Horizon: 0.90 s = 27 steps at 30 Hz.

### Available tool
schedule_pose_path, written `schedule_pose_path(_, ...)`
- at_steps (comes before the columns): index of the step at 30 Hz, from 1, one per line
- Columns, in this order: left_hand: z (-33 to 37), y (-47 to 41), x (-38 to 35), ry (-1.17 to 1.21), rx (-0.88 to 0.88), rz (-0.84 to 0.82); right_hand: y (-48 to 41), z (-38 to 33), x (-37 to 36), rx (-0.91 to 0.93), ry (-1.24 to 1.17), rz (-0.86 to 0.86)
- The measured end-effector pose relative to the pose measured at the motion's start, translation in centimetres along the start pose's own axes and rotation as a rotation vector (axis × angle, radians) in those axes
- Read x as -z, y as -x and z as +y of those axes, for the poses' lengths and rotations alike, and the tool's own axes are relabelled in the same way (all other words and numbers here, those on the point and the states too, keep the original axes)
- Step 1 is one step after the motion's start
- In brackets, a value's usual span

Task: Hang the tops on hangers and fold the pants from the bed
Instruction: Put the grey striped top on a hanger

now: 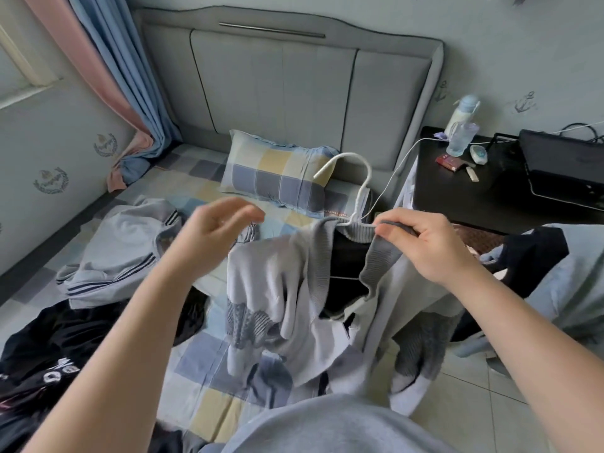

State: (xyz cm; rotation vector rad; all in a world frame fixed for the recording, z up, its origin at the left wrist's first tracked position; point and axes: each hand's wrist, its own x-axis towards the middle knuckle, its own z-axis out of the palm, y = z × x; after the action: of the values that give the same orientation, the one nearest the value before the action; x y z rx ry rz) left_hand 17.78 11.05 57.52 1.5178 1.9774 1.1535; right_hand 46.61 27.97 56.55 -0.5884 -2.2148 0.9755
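Padded grey panels with dark piping form the headboard (277, 93) behind a bed (202, 371) sheeted in blue, grey and yellow checks. In front of the matching pillow (277, 171), a soft grey knit top (281, 289) with a ribbed collar hangs above the sheet. It is draped on a white hanger (362, 171) with a curved hook. Front-left of the pillow lie a grey top with dark striped trim (124, 250) and a black garment (58, 348) whose white lettering is unreadable. The right hand (425, 243) pinches the ribbed collar. The left hand (212, 237) hovers with fingers loosely spread, holding nothing.

Grey padded headboard (277, 93), pink-blue curtains (108, 76), black nightstand (457, 197)
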Motion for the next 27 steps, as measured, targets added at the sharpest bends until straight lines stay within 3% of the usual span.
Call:
schedule_pose_path(2,-0.8,0.8,-1.5,-0.052,0.059,-0.114,0.0,0.1,0.2,0.001,-0.008,0.047)
schedule_pose_path(9,-4.6,1.1,-3.2,-0.306,0.241,-0.057,1.0,0.8,1.6,-0.055,-0.07,0.08)
schedule_pose_path(13,-5.8,1.6,-4.3,-0.286,0.281,0.115,1.8,1.2,1.8,-0.101,-0.109,0.103)
schedule_pose_path(18,-5.9,2.2,-5.0,-0.183,0.221,0.47,2.2,2.0,2.0,-0.157,-0.116,0.132)
schedule_pose_path(22,-5.3,2.0,-3.2,-0.138,0.125,0.68,2.5,2.2,2.4,-0.209,-0.072,0.044)
schedule_pose_path(27,-4.5,1.3,-2.2,-0.115,0.092,0.773,2.7,2.7,1.9,-0.266,0.023,-0.069)
